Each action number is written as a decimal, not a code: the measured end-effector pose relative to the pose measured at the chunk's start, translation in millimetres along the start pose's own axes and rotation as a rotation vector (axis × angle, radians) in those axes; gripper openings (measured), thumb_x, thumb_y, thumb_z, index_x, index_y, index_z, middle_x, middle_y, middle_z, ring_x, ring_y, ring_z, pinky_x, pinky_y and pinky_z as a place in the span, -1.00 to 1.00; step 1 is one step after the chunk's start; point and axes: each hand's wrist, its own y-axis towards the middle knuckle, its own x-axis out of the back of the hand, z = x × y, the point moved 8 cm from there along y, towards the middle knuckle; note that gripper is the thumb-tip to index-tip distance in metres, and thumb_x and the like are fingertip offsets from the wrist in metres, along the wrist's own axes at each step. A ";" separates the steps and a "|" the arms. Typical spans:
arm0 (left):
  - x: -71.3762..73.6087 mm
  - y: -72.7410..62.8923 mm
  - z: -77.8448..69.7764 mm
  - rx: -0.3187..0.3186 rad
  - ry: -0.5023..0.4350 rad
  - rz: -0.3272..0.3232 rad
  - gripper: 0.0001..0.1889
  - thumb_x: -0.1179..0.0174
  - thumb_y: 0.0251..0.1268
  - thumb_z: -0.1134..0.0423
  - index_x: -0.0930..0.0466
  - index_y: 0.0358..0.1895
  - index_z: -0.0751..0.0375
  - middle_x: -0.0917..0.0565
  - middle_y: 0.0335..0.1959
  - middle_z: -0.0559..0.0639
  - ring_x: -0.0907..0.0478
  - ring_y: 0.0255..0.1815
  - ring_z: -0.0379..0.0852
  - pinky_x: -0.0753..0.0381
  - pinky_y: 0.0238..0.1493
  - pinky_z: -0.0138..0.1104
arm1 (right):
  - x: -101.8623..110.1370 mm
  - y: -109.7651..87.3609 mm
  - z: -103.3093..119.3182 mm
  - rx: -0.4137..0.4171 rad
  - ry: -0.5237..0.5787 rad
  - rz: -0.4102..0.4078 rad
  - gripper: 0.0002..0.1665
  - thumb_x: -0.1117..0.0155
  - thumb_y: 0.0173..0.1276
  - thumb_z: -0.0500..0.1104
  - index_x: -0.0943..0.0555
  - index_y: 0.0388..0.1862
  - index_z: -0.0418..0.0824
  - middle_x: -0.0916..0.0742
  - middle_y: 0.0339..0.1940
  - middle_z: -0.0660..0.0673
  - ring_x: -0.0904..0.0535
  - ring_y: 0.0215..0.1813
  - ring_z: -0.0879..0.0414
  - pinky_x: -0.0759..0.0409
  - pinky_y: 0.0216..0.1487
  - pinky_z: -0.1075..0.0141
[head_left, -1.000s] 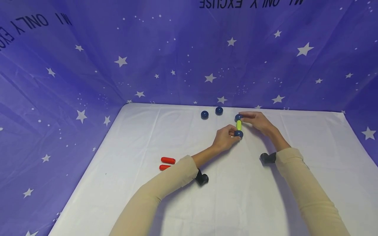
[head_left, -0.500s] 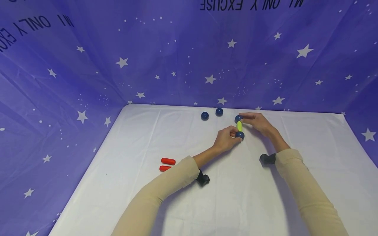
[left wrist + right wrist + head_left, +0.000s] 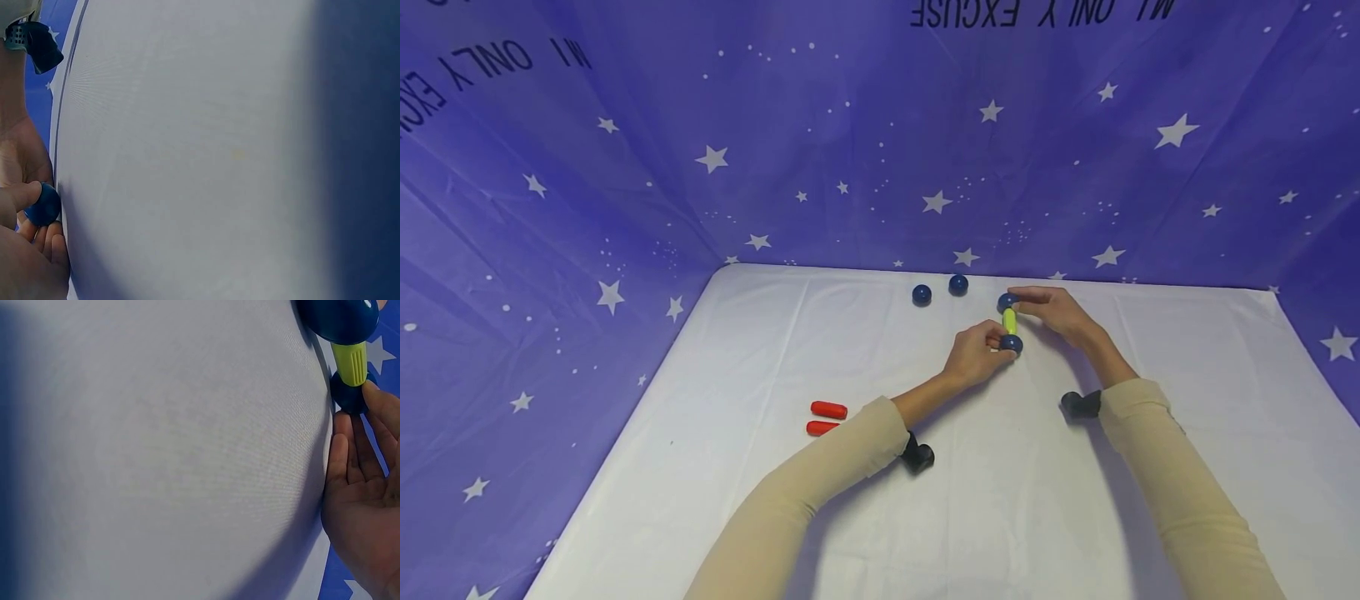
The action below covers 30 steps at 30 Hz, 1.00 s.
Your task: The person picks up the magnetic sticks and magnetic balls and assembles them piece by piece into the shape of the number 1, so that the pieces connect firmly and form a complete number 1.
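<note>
A yellow-green ridged rod (image 3: 1009, 322) joins two dark blue balls into a dumbbell shape near the back of the table. My left hand (image 3: 977, 357) pinches the nearer ball (image 3: 1011, 344) between thumb and fingers; the left wrist view shows the thumb over this blue ball (image 3: 45, 206). At the far end, my right hand (image 3: 1054, 313) holds the other ball (image 3: 1006, 302). In the right wrist view, the thumb and fingers of that hand (image 3: 362, 487) close on the far ball (image 3: 349, 395), right by the end of the ridged rod (image 3: 351, 364).
Two loose blue balls, one at left (image 3: 922, 295) and one at right (image 3: 958, 285), lie by the table's back edge. Two red rods (image 3: 829, 410) lie beside the left sleeve, one partly hidden by it. Black wrist devices (image 3: 917, 455) show under both cuffs. A purple starry cloth surrounds the white table (image 3: 737, 333).
The whole head view has shifted very slightly. Both hands keep their hold on the joined balls, and the loose balls and red rods stay where they were.
</note>
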 end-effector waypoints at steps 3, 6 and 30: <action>0.3 -0.8 0.3 0.002 0.007 -0.002 -0.71 -0.42 0.19 0.35 -0.63 -0.04 0.31 -0.74 -0.18 0.06 -0.68 -0.16 -0.16 -0.48 -0.18 -0.58 | -1.2 0.7 -0.6 0.004 -0.002 0.002 -0.39 -0.31 0.44 -0.14 -0.45 0.39 -0.33 -0.46 0.41 -0.33 -0.19 0.51 -0.23 -0.03 0.46 -0.18; 0.7 -1.6 -0.4 0.002 0.019 0.000 -0.70 -0.42 0.19 0.35 -0.63 -0.03 0.32 -0.74 -0.18 0.07 -0.69 -0.15 -0.15 -0.48 -0.17 -0.59 | -2.5 1.2 -0.4 0.009 -0.003 0.004 -0.39 -0.31 0.44 -0.15 -0.45 0.39 -0.33 -0.46 0.42 -0.33 -0.20 0.50 -0.22 -0.05 0.45 -0.18; -1.5 0.3 0.1 0.009 0.032 0.011 -0.71 -0.41 0.20 0.34 -0.63 -0.04 0.29 -0.75 -0.21 0.03 -0.67 -0.18 -0.20 -0.46 -0.18 -0.59 | -0.5 -7.4 7.4 0.041 0.015 -0.081 -0.31 -0.26 0.48 -0.06 -0.34 0.45 -0.36 -0.48 0.38 -0.36 -0.31 0.44 -0.24 -0.14 0.45 -0.08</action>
